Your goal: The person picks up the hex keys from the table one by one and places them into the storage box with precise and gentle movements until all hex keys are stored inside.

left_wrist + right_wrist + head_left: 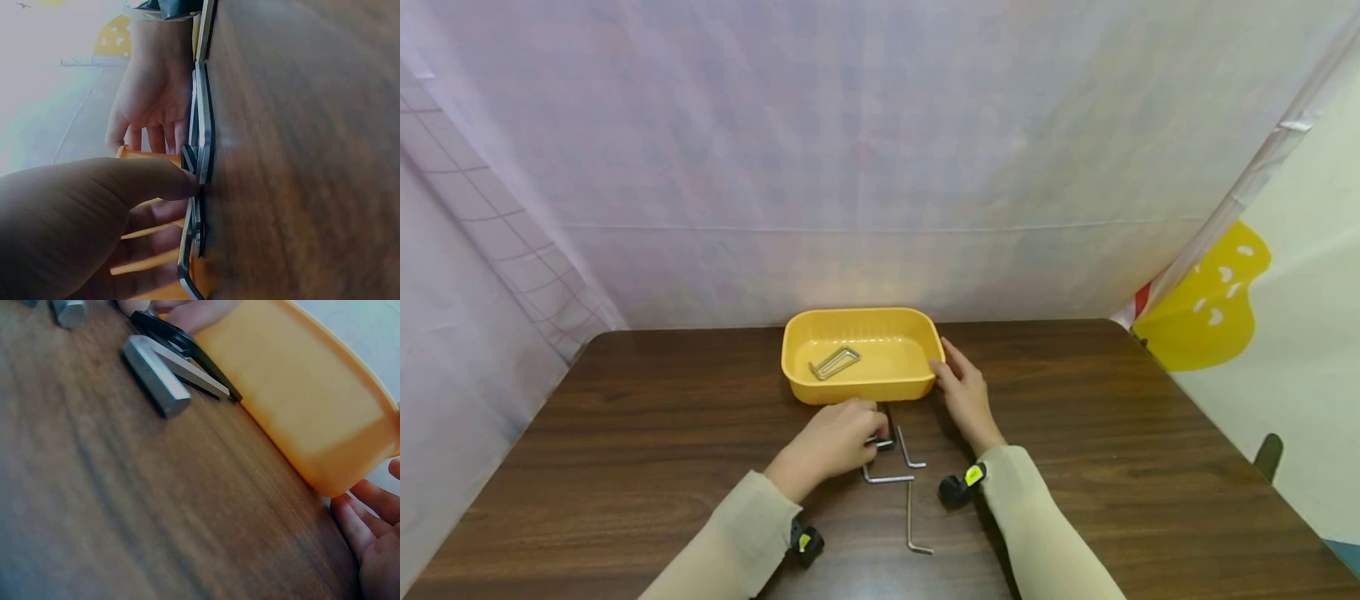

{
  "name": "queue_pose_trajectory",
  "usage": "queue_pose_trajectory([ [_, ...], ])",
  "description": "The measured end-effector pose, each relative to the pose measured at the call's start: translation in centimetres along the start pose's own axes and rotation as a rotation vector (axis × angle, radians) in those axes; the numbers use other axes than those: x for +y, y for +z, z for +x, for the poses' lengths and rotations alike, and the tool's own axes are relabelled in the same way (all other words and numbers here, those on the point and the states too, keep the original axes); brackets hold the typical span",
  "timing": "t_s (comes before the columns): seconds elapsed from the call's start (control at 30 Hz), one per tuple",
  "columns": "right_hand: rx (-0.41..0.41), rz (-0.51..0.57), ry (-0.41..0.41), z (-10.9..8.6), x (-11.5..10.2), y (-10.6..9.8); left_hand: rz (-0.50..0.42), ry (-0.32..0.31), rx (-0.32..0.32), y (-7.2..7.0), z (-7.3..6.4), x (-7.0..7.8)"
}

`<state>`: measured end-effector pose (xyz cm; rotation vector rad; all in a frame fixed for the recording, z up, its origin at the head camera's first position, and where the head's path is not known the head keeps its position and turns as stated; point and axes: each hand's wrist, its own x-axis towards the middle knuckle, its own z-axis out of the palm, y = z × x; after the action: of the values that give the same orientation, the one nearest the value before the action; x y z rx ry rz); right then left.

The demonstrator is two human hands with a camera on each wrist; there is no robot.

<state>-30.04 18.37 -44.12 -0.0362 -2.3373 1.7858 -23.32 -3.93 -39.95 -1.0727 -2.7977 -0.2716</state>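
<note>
A yellow plastic basket (pixel 865 390) stands near the table's back edge, with silver hex keys (pixel 835 363) lying inside it at the left. Just in front of it my left hand (pixel 835 437) is down at the tabletop, thumb and fingers pinching a hex key (pixel 201 119); which of the overlapping keys is partly hidden. A black hex key (pixel 891 421) lies by those fingertips. My right hand (pixel 966 398) rests against the basket's right end, its fingers fairly straight along the outer wall (pixel 369 519) and the thumb at the rim.
Several more silver L-shaped hex keys lie on the brown wooden table (pixel 625 467): one right of the left hand (pixel 910 454), another in front of it (pixel 887 479), and one nearer the front (pixel 910 525). Pale curtain (pixel 865 167) hangs behind the table.
</note>
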Motion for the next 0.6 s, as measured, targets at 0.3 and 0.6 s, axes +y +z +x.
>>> queue_pose_trajectory([
  [0.3, -0.002, -0.011, 0.004, 0.01, 0.03, -0.02, -0.040, 0.007, -0.006, -0.03, 0.08, 0.16],
  [0.6, -0.008, -0.024, 0.006, 0.07, 0.00, -0.09, -0.030, 0.004, -0.006, -0.13, 0.10, 0.30],
])
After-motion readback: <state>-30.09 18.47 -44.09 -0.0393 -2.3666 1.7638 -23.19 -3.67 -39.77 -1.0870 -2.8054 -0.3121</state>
